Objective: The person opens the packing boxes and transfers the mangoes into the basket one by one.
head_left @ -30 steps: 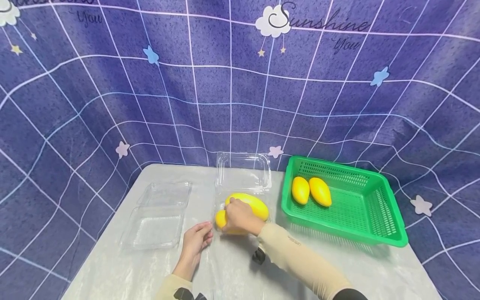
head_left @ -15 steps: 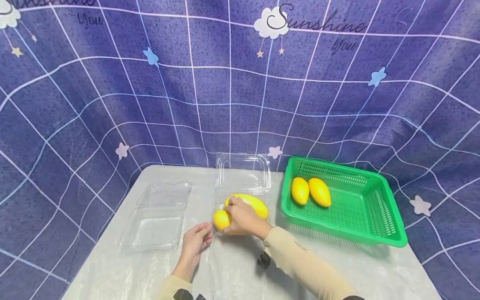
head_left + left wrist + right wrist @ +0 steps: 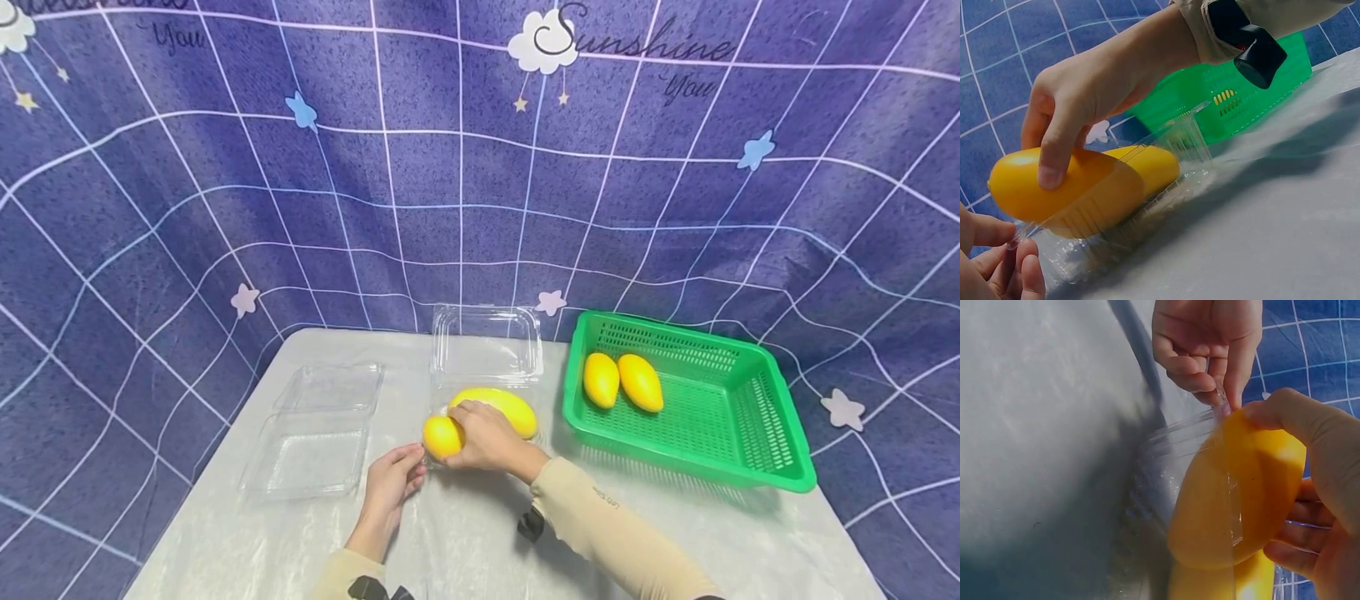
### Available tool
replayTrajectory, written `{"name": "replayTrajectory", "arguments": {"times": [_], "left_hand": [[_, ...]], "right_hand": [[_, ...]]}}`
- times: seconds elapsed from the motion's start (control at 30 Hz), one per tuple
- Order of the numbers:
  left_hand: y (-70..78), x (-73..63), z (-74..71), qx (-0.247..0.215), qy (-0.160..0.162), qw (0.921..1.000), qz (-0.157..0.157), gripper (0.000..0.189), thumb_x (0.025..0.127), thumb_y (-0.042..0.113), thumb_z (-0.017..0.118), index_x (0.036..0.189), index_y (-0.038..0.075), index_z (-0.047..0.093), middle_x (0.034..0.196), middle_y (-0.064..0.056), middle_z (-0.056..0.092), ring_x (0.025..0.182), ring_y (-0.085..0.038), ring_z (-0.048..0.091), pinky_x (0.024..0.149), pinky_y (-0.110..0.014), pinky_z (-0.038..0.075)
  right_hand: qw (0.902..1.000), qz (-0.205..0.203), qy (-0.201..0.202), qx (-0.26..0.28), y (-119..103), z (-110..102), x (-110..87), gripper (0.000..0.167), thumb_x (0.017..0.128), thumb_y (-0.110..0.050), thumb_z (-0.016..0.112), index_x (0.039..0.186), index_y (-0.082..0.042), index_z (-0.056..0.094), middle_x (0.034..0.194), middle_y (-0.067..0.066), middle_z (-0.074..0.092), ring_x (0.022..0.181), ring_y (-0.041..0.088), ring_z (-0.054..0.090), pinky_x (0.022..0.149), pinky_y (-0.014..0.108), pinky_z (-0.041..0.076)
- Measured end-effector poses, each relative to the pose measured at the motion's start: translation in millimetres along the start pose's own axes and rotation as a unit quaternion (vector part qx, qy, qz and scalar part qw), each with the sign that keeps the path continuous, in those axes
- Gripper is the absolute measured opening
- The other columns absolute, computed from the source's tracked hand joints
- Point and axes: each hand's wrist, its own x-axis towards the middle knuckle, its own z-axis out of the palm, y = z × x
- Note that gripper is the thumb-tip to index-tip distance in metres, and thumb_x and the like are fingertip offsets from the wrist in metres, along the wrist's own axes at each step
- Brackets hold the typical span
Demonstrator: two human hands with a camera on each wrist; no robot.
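Note:
My right hand (image 3: 486,435) grips a yellow mango (image 3: 441,437) from above, thumb on one side and fingers on the other. This mango sits partly inside the front half of a clear plastic clamshell box (image 3: 486,343), whose lid stands raised at the back. Behind it lies a second mango (image 3: 504,408) in the same half. At the box's left front corner, my left hand (image 3: 392,485) pinches the rim between thumb and fingers. In the left wrist view the held mango (image 3: 1016,182) tilts up, its near end above the clear wall.
Another clear clamshell box (image 3: 303,454) lies opened on the grey-covered table (image 3: 465,550) to the left. On the right stands a green plastic basket (image 3: 697,417) with two mangoes (image 3: 621,383) at its left end. A blue gridded curtain (image 3: 420,183) hangs behind.
The held mango has shifted slightly left with my right hand, and more of its end shows. My left hand stays at the box corner.

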Motion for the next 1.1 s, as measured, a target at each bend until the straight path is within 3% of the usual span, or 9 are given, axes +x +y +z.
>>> {"name": "replayTrajectory", "arguments": {"times": [0.67, 0.87, 1.1], "left_hand": [[-1.1, -0.6, -3.9, 0.006, 0.002, 1.0, -0.006, 0.038, 0.092, 0.015, 0.064, 0.121, -0.009, 0.059, 0.088, -0.001, 0.068, 0.074, -0.01, 0.062, 0.067, -0.021, 0.057], [2.7, -0.3, -3.4, 0.001, 0.003, 1.0, -0.006, 0.038, 0.092, 0.013, 0.063, 0.123, -0.01, 0.058, 0.096, -0.008, 0.069, 0.076, -0.011, 0.063, 0.068, -0.022, 0.057], [4.8, 0.8, -1.8, 0.013, -0.007, 0.9999, -0.006, 0.038, 0.092, 0.014, 0.063, 0.122, -0.008, 0.059, 0.099, -0.012, 0.069, 0.078, -0.014, 0.065, 0.067, -0.021, 0.057]], "right_hand": [[0.9993, 0.004, -0.021, 0.032, 1, -24, 7.9, 0.063, 0.068, -0.044, 0.082, 0.118, -0.011, 0.062, 0.106, 0.0, 0.064, 0.09, 0.015, 0.062, 0.078, 0.026, 0.055], [0.999, 0.0, -0.025, 0.036, 6, -33, 11.7, 0.061, 0.069, -0.046, 0.08, 0.117, -0.012, 0.062, 0.101, -0.001, 0.064, 0.084, 0.013, 0.061, 0.071, 0.024, 0.053], [0.9988, 0.001, -0.021, 0.044, 14, -44, 14.8, 0.062, 0.069, -0.044, 0.079, 0.117, -0.01, 0.062, 0.102, 0.001, 0.064, 0.087, 0.013, 0.06, 0.075, 0.025, 0.053]]}}
